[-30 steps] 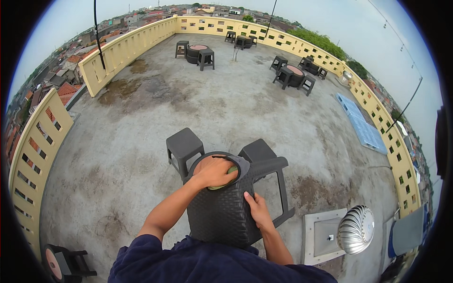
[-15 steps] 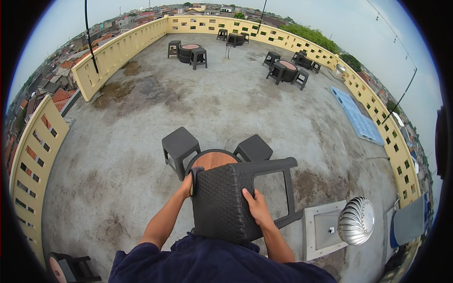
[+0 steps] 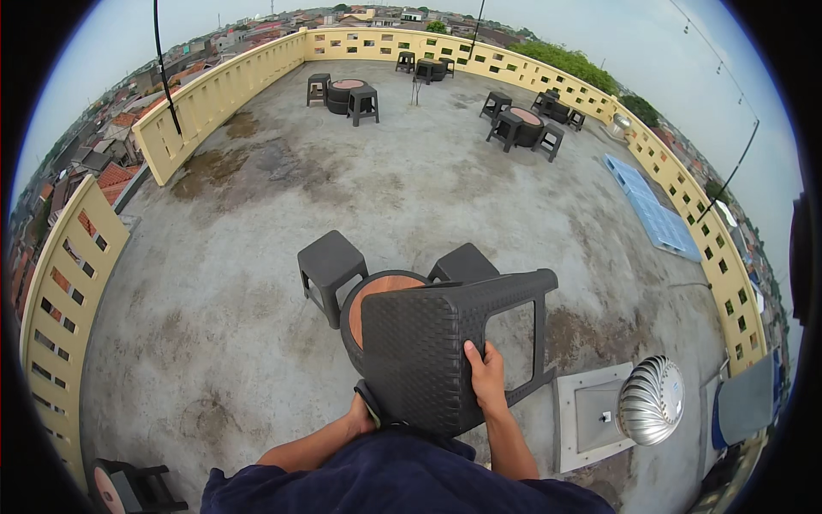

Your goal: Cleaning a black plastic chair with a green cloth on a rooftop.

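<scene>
A dark grey plastic stool point(image 3: 411, 360) with a woven-look surface is tipped on its side in front of my body, its legs pointing right. My right hand point(image 3: 488, 375) grips its side by the opening between the legs, thumb on the outer face. Low at the stool's near left corner, my left hand point(image 3: 363, 416) is closed on a dark, bent, cloth-like piece with a greenish edge, pressed to the stool. Partly hidden behind the stool is a round table point(image 3: 354, 319) with a wooden top and black rim.
Two more stools point(image 3: 332, 261) point(image 3: 463, 260) stand beyond the round table. A silver turbine vent point(image 3: 651, 401) rises at right from a square base. Farther off are tyre-like tables with stools point(image 3: 507, 128), blue pallets point(image 3: 651, 206) and a yellow parapet point(image 3: 231, 86) around the concrete roof.
My left hand has slid from the stool's upper left edge down to its near corner with the dark piece. The stool and my right hand have shifted slightly right.
</scene>
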`<state>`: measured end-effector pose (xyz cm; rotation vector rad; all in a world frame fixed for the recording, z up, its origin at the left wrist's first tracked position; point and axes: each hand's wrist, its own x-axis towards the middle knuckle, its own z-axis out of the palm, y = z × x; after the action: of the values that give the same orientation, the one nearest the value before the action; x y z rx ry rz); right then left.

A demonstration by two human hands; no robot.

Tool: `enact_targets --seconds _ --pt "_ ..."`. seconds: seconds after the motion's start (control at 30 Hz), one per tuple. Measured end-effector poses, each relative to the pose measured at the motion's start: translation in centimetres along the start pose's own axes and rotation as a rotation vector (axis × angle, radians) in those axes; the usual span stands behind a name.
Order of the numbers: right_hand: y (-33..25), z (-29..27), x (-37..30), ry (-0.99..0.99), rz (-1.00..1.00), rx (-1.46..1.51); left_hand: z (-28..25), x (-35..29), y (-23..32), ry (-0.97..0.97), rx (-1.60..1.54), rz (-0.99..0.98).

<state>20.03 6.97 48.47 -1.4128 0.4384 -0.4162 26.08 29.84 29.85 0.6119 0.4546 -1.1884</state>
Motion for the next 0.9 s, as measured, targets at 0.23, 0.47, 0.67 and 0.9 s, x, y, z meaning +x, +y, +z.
enact_targets --seconds 0.23,0.47,0.67,0.9 --pt "-1.9 0.4 1.3 0.026 -0.002 0.179 0.6 1.9 0.2 0.422 0.273 0.822" --pt "0.2 2.3 0.4 -0.066 -0.021 0.066 10.2 -3.5 3.9 0.367 1.511 1.428" --pt "2.3 1.2 -0.3 -0.312 -0.055 0.075 16.5 -7.8 3.9 -0.062 1.947 1.379" --pt "3.2 0.9 -0.9 -0.337 0.083 0.218 18.2 -8.8 3.5 -0.169 2.179 1.46"
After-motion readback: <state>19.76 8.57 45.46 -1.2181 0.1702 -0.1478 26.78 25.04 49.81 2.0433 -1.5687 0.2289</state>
